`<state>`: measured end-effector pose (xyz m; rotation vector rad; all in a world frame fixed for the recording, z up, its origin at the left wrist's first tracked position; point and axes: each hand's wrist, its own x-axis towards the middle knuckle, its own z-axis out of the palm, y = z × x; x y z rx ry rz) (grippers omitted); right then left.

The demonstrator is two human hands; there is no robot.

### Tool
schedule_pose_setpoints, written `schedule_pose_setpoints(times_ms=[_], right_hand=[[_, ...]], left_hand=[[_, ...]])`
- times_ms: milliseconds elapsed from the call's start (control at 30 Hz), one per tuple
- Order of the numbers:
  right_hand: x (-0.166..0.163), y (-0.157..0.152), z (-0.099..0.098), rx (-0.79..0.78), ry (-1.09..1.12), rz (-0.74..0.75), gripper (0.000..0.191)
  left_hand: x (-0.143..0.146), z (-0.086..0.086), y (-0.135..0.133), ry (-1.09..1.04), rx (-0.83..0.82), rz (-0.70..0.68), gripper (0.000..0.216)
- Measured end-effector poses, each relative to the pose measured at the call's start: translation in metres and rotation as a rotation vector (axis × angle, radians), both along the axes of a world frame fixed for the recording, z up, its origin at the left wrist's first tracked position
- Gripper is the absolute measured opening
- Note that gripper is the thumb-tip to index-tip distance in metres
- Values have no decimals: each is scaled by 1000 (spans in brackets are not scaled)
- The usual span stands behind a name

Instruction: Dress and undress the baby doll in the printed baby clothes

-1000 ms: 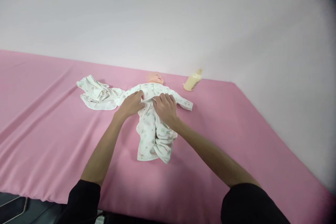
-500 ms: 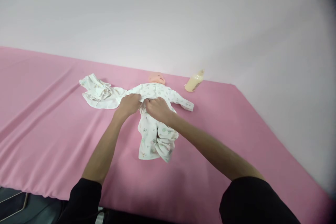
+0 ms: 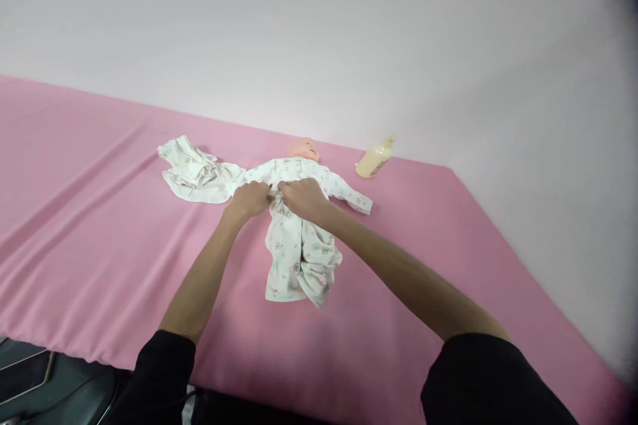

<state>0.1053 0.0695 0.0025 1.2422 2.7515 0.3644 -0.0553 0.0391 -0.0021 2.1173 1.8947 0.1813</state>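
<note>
On one pink cloth, left hand and right hand clenched one doll's white printed top, one pale-yellow bottle at their two o'clock.

One doll, one bottle to the right of the doll and one crumpled white bundle to its left, can't tell how many pieces are in that one tbh. Two hands on the doll's clothes, a left hand and a right hand, plus two black sleeves nearer than the doll. Just one pink sheet under it.
</note>
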Motion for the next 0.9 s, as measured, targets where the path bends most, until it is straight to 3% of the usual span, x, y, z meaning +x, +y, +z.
schedule_pose_setpoints(times_ms=[233,433,700,900], right_hand=[[-1,7,-19,369,96,39,32],[12,23,-25,512,240,-89,37],[23,36,-32,450,407,-225,34],[41,15,-33,284,503,-221,24]], left_hand=[[1,15,-12,148,57,-90,23],[4,25,-21,213,47,-114,26],[8,27,-24,243,3,-148,26],[6,26,-22,193,-5,-97,24]])
